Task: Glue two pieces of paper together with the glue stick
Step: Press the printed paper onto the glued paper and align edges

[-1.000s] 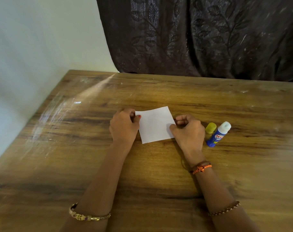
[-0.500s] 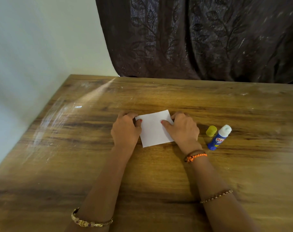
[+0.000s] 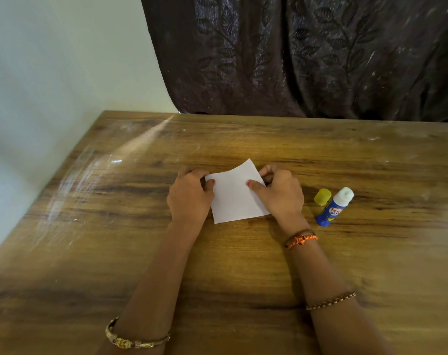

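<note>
A small white square of paper [image 3: 235, 198] lies on the wooden table [image 3: 115, 226], its far right corner lifted off the wood. My left hand [image 3: 189, 196] pinches its left edge, thumb on top. My right hand [image 3: 279, 194] pinches the right edge, thumb on the sheet and fingers curled behind the raised corner. I cannot tell whether one sheet or two lie there. To the right lies an uncapped blue glue stick [image 3: 333, 208] with its white tip pointing away, and its yellow cap [image 3: 322, 197] stands beside it.
A dark patterned curtain [image 3: 294, 55] hangs behind the table's far edge. A pale wall [image 3: 51, 73] runs along the table's left side.
My right hand slid up the paper's right edge to the far corner, and that corner has risen off the table. My left hand stays at the left edge.
</note>
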